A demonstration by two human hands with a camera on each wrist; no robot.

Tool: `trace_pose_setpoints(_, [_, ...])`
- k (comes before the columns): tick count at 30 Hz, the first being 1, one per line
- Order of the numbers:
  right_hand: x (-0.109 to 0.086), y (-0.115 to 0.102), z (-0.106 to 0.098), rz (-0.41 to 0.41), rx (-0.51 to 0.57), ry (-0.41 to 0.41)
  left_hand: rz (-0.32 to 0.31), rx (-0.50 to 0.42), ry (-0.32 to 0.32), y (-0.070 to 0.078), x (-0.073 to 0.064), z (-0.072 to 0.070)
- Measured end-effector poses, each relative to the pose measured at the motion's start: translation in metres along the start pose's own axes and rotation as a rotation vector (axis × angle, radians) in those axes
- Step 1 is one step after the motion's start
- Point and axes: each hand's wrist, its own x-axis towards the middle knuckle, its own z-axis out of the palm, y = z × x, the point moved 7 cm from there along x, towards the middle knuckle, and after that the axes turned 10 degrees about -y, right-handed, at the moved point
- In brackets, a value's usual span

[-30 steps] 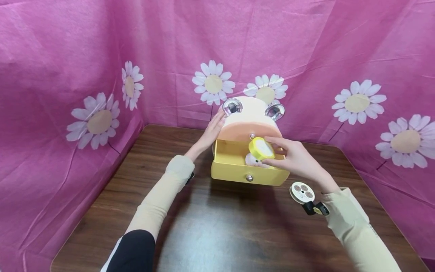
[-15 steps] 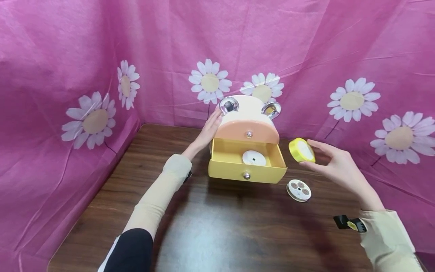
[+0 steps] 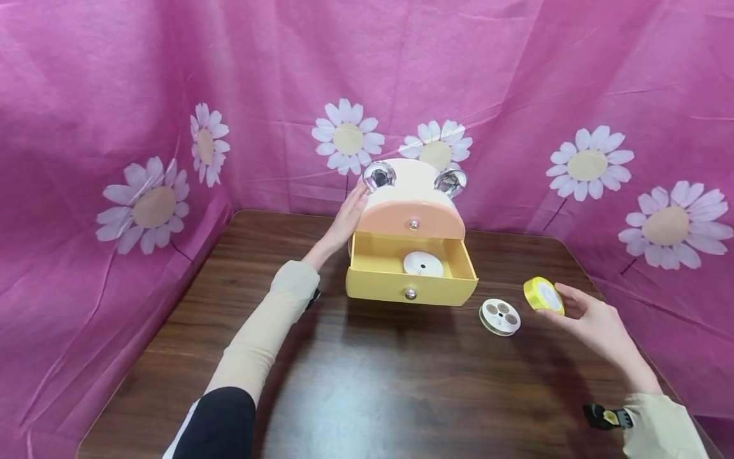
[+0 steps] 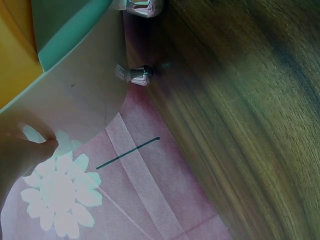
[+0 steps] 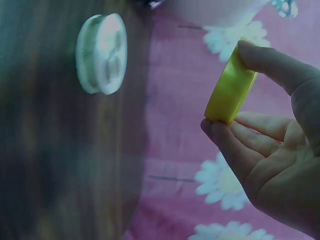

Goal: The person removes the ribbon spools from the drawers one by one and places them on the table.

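Between thumb and fingertips, my right hand [image 3: 596,325] pinches a roll of yellow ribbon [image 3: 543,296] above the right part of the table. The right wrist view shows the yellow ribbon roll [image 5: 231,90] gripped across its rim. My left hand [image 3: 344,220] lies with straight fingers against the left side of a small frog-shaped drawer cabinet [image 3: 410,188], white with a peach upper drawer. Its yellow lower drawer [image 3: 378,287] is pulled out, with a white spool [image 3: 423,264] inside. A second white spool [image 3: 500,317] lies on the table between drawer and right hand.
The cabinet stands toward the back of a dark wooden table [image 3: 355,382]. A pink curtain [image 3: 487,64] with white daisies hangs behind and along both sides. Two silver eye-like knobs [image 3: 450,182] stick up on the cabinet's top.
The right hand has carried the yellow ribbon roll out from over the open drawer to the right and down toward the table, past the white spool. The left hand stays against the cabinet.
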Motion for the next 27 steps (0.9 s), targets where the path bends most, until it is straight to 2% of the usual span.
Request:
trace_pose_setpoints(8, [-0.008,0.042,0.024,0.036,-0.122,0.015,0.015,-0.035,0.006,-0.001,0.000,-0.001])
trace_pose_setpoints(12, [-0.013,0.056,0.035,0.050,-0.157,-0.008,0.003,-0.007,-0.002,-0.001,0.000,0.000])
trace_pose_setpoints(19, [-0.016,0.070,0.049,0.038,-0.161,-0.017,0.003,0.004,-0.004,-0.003,0.000,0.000])
trace_pose_setpoints(27, [-0.015,0.075,0.062,0.058,-0.164,-0.047,0.007,-0.005,0.001,-0.004,0.001,0.000])
